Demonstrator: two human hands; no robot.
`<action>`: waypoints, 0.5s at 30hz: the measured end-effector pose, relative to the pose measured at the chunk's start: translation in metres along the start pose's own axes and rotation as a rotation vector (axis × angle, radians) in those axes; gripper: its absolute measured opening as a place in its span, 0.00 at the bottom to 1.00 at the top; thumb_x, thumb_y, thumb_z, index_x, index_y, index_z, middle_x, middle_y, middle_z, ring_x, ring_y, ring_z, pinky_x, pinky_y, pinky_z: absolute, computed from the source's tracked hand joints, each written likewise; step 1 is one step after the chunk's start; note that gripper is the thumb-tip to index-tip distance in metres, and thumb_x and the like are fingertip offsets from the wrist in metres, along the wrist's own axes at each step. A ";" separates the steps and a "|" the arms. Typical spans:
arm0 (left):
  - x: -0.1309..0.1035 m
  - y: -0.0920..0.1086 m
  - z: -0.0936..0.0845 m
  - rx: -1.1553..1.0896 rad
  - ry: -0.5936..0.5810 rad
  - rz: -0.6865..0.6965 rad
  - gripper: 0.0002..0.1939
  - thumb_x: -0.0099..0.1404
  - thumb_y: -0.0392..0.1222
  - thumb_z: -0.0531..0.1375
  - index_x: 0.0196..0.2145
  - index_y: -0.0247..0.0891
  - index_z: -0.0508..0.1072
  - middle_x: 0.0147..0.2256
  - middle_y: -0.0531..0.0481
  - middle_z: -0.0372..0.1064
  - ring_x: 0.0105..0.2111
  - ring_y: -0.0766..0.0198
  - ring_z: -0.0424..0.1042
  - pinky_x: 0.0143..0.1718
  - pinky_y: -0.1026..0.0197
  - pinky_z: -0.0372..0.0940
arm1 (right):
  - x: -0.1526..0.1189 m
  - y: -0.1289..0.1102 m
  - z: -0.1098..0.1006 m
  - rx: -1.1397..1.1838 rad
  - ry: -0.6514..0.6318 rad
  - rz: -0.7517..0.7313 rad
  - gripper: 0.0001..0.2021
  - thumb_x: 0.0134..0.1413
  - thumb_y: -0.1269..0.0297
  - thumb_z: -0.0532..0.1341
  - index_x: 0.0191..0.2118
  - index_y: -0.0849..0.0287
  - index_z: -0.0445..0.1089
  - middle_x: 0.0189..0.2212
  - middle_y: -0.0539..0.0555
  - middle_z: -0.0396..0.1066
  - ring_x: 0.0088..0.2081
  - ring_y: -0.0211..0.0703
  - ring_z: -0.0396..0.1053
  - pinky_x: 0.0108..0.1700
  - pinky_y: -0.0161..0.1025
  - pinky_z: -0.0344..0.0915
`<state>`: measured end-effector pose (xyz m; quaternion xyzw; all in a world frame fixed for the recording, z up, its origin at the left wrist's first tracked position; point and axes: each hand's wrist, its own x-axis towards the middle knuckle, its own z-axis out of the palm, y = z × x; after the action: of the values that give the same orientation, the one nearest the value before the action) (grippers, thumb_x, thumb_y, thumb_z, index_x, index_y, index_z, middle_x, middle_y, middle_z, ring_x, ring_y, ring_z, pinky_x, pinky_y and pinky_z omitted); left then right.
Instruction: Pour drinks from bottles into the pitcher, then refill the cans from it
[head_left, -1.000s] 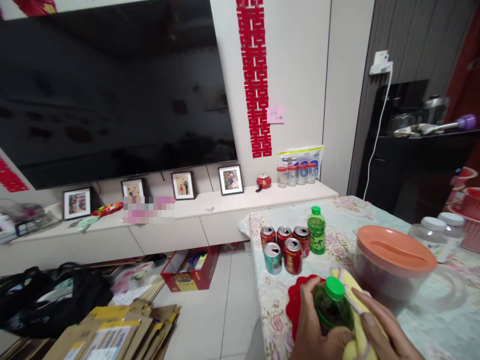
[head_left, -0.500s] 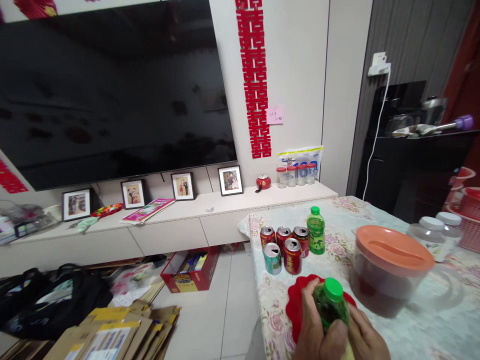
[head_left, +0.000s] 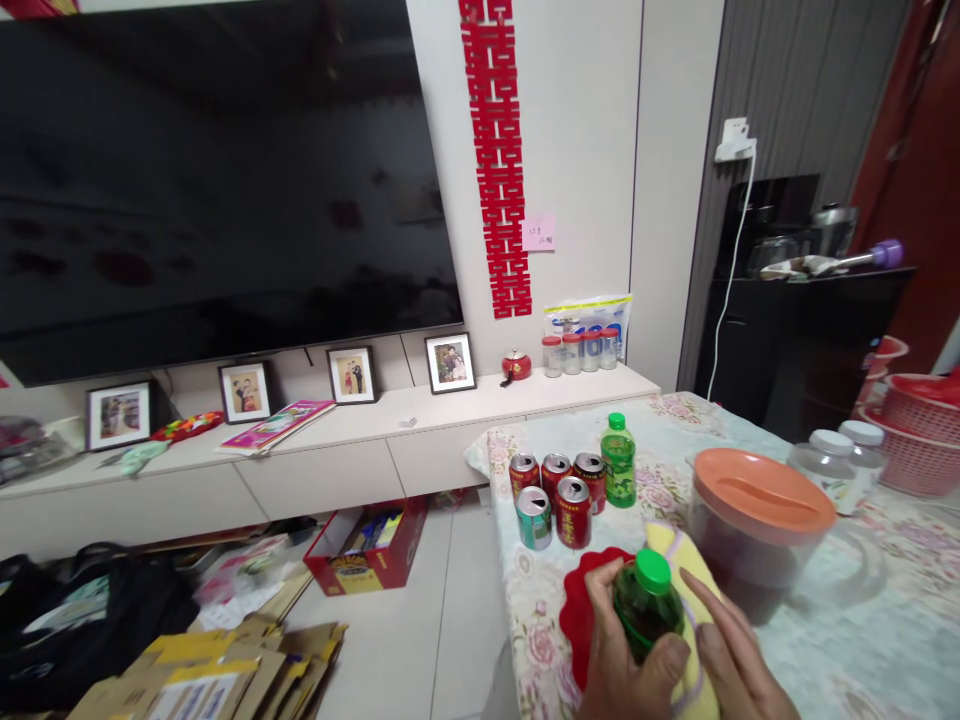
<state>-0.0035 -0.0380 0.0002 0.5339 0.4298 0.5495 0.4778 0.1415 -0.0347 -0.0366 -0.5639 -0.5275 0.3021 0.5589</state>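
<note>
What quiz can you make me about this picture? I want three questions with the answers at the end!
1. How many cans stand on the table?
2. True or false: the jug has an orange lid.
3. Fill in the missing word: the left hand holds a ____ with a green cap.

Key: 1. five; 2. true; 3. bottle
</note>
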 end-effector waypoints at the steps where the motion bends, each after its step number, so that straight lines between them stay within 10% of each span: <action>1: 0.000 0.003 0.000 0.000 -0.006 -0.003 0.41 0.58 0.57 0.67 0.62 0.36 0.59 0.57 0.36 0.69 0.57 0.45 0.68 0.61 0.47 0.62 | 0.000 0.004 0.003 0.011 -0.015 -0.003 0.28 0.65 0.43 0.56 0.59 0.57 0.76 0.64 0.56 0.70 0.64 0.59 0.68 0.60 0.45 0.72; 8: -0.007 0.028 -0.006 -0.002 -0.033 -0.112 0.37 0.60 0.37 0.59 0.67 0.35 0.56 0.64 0.38 0.63 0.64 0.48 0.63 0.67 0.51 0.55 | 0.010 0.032 0.016 -0.068 -0.023 -0.160 0.28 0.51 0.33 0.62 0.38 0.53 0.82 0.45 0.58 0.84 0.48 0.60 0.81 0.54 0.50 0.77; 15: 0.000 0.017 -0.010 0.023 -0.086 -0.016 0.33 0.60 0.49 0.64 0.59 0.34 0.61 0.52 0.39 0.71 0.51 0.48 0.71 0.58 0.49 0.64 | 0.011 0.031 0.006 -0.096 -0.042 -0.047 0.24 0.55 0.38 0.62 0.41 0.52 0.83 0.49 0.56 0.82 0.51 0.59 0.79 0.55 0.47 0.76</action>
<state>-0.0148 -0.0410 0.0166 0.5592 0.4191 0.5172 0.4941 0.1464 -0.0172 -0.0643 -0.5712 -0.5661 0.2748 0.5270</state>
